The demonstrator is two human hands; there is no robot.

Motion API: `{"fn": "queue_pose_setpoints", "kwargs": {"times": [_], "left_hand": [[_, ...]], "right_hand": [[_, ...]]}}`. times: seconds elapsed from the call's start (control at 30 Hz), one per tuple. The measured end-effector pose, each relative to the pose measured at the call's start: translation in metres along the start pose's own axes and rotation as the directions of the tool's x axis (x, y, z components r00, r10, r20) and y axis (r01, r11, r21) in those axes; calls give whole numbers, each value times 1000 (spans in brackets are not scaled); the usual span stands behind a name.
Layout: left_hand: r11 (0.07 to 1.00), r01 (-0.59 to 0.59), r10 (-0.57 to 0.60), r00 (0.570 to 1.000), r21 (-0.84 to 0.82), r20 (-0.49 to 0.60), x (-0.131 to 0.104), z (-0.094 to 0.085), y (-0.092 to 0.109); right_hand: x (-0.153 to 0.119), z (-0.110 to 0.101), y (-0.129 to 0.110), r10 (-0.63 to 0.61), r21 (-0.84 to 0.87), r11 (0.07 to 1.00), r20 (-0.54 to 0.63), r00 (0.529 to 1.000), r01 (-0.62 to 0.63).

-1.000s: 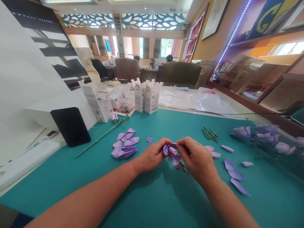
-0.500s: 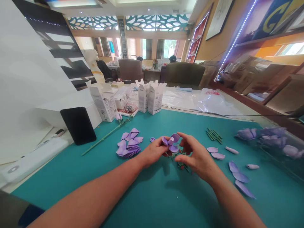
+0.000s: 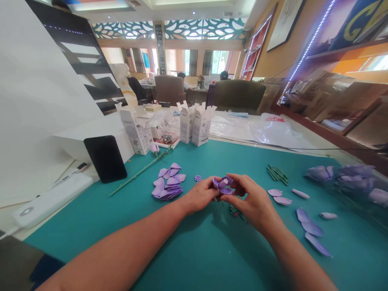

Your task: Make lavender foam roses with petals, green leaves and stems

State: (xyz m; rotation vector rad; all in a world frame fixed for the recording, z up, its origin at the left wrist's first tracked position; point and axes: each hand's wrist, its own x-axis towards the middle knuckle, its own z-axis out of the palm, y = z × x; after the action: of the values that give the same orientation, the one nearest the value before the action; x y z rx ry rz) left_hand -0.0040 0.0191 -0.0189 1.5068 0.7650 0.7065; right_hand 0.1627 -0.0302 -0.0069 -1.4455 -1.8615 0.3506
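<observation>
A partly built purple toy flower [image 3: 224, 183], with a pale centre and a few spread petals, is held above the green mat. My left hand [image 3: 198, 197] pinches it from the left and below. On its other side, the thumb and fingers of my right hand [image 3: 254, 200] close around the petals. Beneath the hands lie small green and red pieces [image 3: 235, 211], partly hidden. Left of my hands is a pile of loose purple petals [image 3: 167, 190], and a small purple wheel-like piece [image 3: 198, 178] sits between pile and flower.
Green stem pieces [image 3: 277, 174], pale petals [image 3: 281, 200], darker petals [image 3: 313, 229] and a bud piece [image 3: 328, 216] lie at right, near finished purple flowers [image 3: 354, 178]. A long-stemmed rose [image 3: 133, 176], black phone-like slab [image 3: 105, 159], white power strip [image 3: 57, 202] and opened boxes [image 3: 201, 125] stand around.
My right hand has moved in from beside the flower, and its thumb and fingers now close on it. The whole view has shifted slightly.
</observation>
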Motion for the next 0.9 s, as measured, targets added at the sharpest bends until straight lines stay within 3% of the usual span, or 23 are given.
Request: {"fn": "queue_pose_setpoints", "kwargs": {"times": [0.67, 0.77, 0.9], "left_hand": [[997, -3, 1, 1000, 83, 22, -3, 1, 2], [993, -13, 10, 999, 115, 31, -2, 1, 3], [985, -21, 16, 999, 174, 35, -3, 1, 4]], "right_hand": [[0, 1, 2, -21, -75, 997, -46, 999, 17], [-2, 1, 0, -112, -189, 978, -107, 988, 91], [-3, 7, -5, -365, -336, 890, -115, 924, 309]]}}
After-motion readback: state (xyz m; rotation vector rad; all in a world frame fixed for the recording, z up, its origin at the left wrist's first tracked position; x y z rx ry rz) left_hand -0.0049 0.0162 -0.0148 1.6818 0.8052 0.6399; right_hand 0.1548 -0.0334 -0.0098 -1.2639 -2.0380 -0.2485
